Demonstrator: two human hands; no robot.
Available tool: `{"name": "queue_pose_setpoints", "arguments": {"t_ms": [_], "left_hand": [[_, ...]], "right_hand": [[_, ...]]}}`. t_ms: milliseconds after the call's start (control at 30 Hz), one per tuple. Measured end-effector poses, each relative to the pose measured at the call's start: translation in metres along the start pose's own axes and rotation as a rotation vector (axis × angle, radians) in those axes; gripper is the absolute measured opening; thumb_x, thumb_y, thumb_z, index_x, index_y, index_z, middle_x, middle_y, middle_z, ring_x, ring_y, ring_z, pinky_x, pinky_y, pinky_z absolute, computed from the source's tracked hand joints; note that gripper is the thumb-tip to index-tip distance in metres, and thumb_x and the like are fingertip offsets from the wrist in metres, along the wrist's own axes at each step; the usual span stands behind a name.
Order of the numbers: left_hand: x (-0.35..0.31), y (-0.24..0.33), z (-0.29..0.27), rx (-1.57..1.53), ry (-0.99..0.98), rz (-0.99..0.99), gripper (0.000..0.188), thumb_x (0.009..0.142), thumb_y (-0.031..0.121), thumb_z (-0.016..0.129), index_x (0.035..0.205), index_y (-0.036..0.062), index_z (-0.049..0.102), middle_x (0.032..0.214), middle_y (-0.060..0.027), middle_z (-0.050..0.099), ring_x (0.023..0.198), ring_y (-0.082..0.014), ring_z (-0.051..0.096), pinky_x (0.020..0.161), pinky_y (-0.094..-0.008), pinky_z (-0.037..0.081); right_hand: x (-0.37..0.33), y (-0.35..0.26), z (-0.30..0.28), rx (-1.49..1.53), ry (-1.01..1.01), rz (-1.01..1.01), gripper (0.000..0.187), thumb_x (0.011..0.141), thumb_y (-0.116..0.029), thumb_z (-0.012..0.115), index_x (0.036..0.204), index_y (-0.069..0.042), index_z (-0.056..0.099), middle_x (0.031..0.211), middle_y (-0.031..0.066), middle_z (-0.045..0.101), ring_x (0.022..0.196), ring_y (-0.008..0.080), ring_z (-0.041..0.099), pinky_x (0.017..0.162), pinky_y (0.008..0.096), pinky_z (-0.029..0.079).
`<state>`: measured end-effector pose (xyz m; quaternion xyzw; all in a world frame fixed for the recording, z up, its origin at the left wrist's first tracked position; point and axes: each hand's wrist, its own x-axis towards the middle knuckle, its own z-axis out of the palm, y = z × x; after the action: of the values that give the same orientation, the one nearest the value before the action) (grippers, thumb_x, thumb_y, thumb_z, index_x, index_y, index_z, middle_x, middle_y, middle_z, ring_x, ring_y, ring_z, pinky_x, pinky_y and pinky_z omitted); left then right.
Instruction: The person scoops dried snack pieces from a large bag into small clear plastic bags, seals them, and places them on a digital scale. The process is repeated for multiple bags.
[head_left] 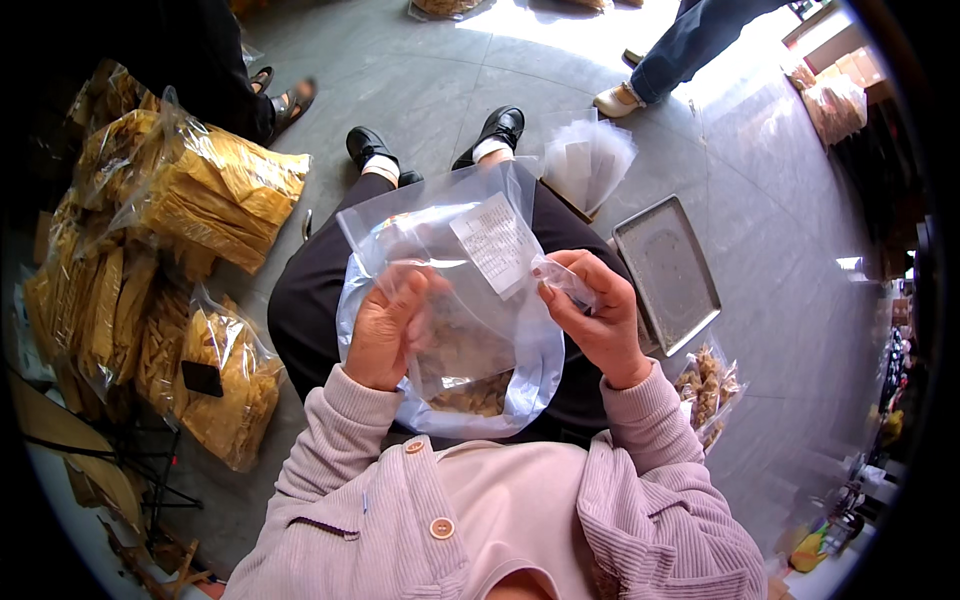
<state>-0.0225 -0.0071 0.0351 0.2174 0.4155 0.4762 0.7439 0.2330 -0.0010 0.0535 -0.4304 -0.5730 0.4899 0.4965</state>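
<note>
A clear plastic bag (435, 260) with a white printed label (495, 245) is spread above my lap. My left hand (388, 325) is closed on its left side, fingers partly blurred and seen through the film. My right hand (605, 315) pinches crumpled clear plastic (565, 280) at the bag's right side; whether that is the bag's corner or a separate piece, I cannot tell. Beneath them, a pale blue plastic bag (545, 375) lies open on my lap, with brown dried pieces (475, 398) inside.
Clear bags of yellow-brown dried strips (215, 195) are heaped at left, a dark phone-like object (202, 378) on one. At right are a metal tray (668, 275), a fan of clear bags (590, 160) and a bag of dried pieces (710, 390). Other people's feet (620, 98) stand ahead.
</note>
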Motion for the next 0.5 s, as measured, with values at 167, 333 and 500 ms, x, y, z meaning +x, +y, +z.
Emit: {"name": "queue_pose_setpoints", "arguments": {"t_ms": [167,333,500], "left_hand": [[-0.01,0.013,-0.016,-0.451,-0.23,-0.342,0.022,0.105,0.011,0.052,0.124,0.0064,0.061,0.109,-0.0117,0.071,0.047,-0.0012,0.044,0.042,-0.0163,0.04],[-0.028,0.028,-0.023,-0.634,-0.245,-0.444,0.022,0.108,0.01,0.042,0.123,0.0068,0.057,0.118,-0.0136,0.066,0.045,-0.003,0.043,0.037,-0.0176,0.037],[-0.054,0.035,-0.007,-0.578,-0.242,-0.444,0.019,0.108,0.011,0.042,0.12,0.0071,0.056,0.11,-0.0083,0.065,0.045,-0.0036,0.042,0.037,-0.0182,0.037]], "right_hand": [[-0.005,-0.006,-0.004,0.02,0.048,0.047,0.01,0.087,0.003,0.07,0.085,0.002,0.06,0.096,0.0067,0.069,0.084,0.0068,0.058,0.077,0.0218,0.046],[-0.012,-0.016,-0.003,-0.021,-0.063,0.059,0.02,0.085,-0.002,0.074,0.101,0.0,0.062,0.099,0.008,0.071,0.087,0.0105,0.063,0.08,0.0256,0.05],[-0.02,-0.032,0.017,-0.398,-0.068,-0.163,0.048,0.079,-0.006,0.077,0.124,-0.005,0.063,0.109,0.013,0.07,0.091,0.0235,0.069,0.086,0.0338,0.053]]}}
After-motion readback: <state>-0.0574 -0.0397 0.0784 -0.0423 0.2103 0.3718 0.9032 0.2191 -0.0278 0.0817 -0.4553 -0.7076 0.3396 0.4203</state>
